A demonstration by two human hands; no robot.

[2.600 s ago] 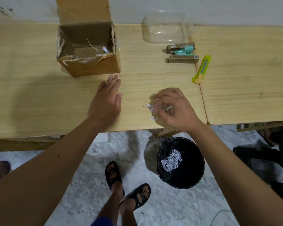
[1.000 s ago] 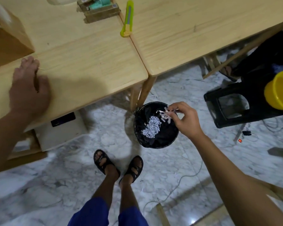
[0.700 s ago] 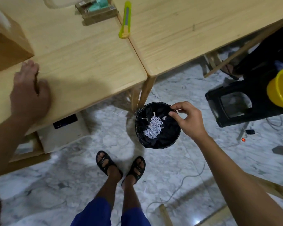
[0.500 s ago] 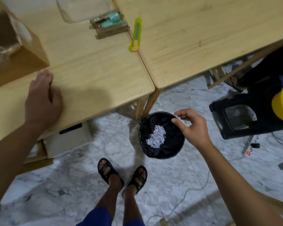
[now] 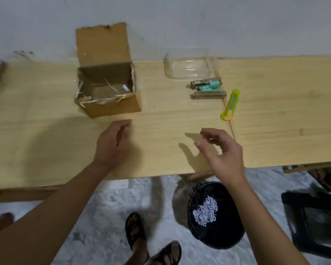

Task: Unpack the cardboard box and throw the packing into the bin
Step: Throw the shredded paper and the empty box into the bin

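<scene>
2 hands hovered over the pale wood-grain counter point(image 5: 46, 115). The cardboard box point(image 5: 108, 88), squarish with torn, fibrous rims and its flap upright, lay far and left. The left hand point(image 5: 113, 142), loosely curled and empty, was nearer it; the right hand point(image 5: 224, 152) was spread, empty. Shredded white packing point(image 5: 205, 211) sat in the round black bin point(image 5: 216, 238), near-right on the floor.

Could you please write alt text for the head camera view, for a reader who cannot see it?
Two bare hands over a wooden table: the left hand rests palm down, the right hand hangs open and empty. Behind stand an open cardboard box, a clear plastic container and a yellow-green utility knife. A black bin on the floor holds shredded paper.
</scene>
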